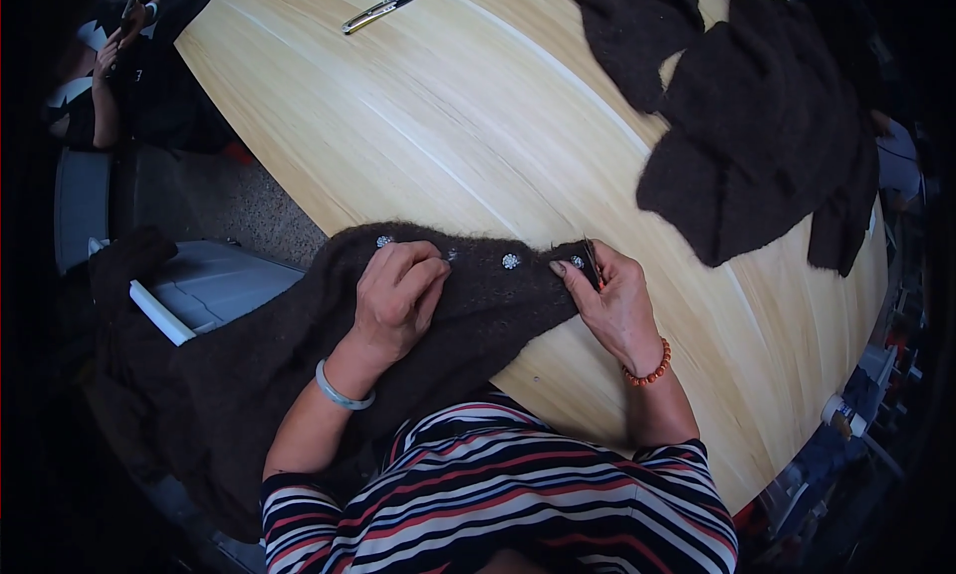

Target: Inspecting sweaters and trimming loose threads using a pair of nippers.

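Observation:
A dark brown fuzzy knit garment [468, 305] lies over the near table edge and spreads down across my lap to the left. Along its far edge sit sparkling round buttons, among them a middle button [511, 261] and a left button [383, 241]. My right hand [615, 305] pinches the garment's right end between thumb and fingers, close to another sparkling button [578, 262]. My left hand [398, 293] is closed, its fingertips on the knit beside a partly hidden shiny spot. Whether those fingers hold anything besides the cloth is hidden.
Thread snips [381, 11] lie on the wooden table [398, 126] toward the back. More brown knit pieces [757, 126] are heaped at the far right. A grey plastic seat [214, 285] stands at the left, and another person's arm [105, 101] shows at the upper left.

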The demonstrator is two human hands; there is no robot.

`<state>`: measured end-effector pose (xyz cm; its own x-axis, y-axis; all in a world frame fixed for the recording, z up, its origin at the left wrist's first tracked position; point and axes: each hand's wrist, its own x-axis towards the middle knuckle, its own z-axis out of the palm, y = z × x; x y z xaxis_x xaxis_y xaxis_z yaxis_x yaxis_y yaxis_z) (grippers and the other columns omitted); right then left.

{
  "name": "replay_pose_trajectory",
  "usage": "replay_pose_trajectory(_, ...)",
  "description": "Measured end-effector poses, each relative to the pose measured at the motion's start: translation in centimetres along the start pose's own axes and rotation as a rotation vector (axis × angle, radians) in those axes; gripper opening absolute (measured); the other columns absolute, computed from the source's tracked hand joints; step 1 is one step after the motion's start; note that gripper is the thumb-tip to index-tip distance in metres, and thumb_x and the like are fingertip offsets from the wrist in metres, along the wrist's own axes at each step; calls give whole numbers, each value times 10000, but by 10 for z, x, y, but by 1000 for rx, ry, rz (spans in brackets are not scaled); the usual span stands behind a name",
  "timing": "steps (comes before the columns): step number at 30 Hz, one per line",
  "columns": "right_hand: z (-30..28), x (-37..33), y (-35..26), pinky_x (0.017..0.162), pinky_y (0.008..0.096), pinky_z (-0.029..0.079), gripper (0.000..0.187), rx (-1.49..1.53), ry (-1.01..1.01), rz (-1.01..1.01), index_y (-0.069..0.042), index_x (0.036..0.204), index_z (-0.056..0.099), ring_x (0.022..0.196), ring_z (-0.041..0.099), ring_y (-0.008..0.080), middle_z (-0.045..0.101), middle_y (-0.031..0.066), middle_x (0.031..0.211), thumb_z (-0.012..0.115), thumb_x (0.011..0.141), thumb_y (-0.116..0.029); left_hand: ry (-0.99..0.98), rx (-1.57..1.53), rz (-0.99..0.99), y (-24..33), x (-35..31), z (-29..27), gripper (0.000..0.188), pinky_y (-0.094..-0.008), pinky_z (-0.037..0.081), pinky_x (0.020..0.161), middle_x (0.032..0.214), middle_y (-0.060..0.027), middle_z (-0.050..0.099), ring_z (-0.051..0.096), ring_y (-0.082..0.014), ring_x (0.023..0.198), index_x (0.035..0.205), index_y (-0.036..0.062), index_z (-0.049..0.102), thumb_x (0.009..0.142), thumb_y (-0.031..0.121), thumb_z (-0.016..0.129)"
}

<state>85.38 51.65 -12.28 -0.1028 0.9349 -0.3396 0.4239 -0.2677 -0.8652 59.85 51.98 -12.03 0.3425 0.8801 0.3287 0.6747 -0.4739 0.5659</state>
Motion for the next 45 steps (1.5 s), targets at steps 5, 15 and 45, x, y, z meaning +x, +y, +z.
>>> replay_pose_trajectory(5, 2, 1, 2, 509, 312, 384, 209, 40, 63, -23, 16, 773, 576, 496, 417, 169, 485, 127, 557, 691, 842, -144, -18, -15, 29, 3, -2, -5, 291, -348, 484, 675, 951, -131, 613, 594, -289, 804, 920, 14, 623, 662, -54, 741)
replay_pose_trajectory(15, -4, 0, -6, 548, 209, 354, 144, 33, -23, 9, 24, 837, 609, 628, 414, 24, 522, -60, 673, 654, 890, -102, -208, 217, -26, 11, -3, -9, 499, -433, 354, 964, 1329, -112, 509, 483, -338, 1172, 1197, 105, 605, 720, 116, 754)
replay_pose_trajectory(45, 0, 2, -4, 594, 203, 406, 163, 120, -28, 34, 33, 860, 631, 662, 482, 24, 597, -35, 723, 662, 893, -123, -80, 343, -364, -31, -12, -64, 476, -459, 346, 1046, 1330, -159, 508, 408, -387, 1296, 1254, 62, 555, 805, 121, 703)
